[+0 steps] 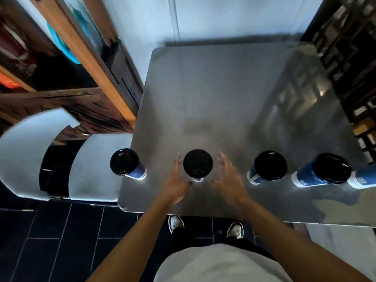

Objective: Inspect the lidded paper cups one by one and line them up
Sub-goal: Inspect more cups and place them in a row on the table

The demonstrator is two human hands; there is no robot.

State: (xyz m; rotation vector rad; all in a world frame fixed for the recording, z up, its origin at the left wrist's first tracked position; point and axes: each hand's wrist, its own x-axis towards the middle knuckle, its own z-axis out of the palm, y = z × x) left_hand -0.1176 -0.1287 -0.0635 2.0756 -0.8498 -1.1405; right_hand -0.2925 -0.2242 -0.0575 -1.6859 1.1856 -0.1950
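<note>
Several blue paper cups with black lids stand in a row along the near part of a steel table. One cup is at the left edge, another cup is in the middle, and a third cup is to its right. Further right is one more cup, and part of a cup shows at the frame's right edge. My left hand and my right hand flank the middle cup with fingers spread. Neither hand touches it, and both are motion-blurred.
Two white curved chair backs stand left of the table. A wooden shelf rises at the far left and a dark rack at the far right. A pale wall lies behind the table. My shoes stand on dark floor tiles.
</note>
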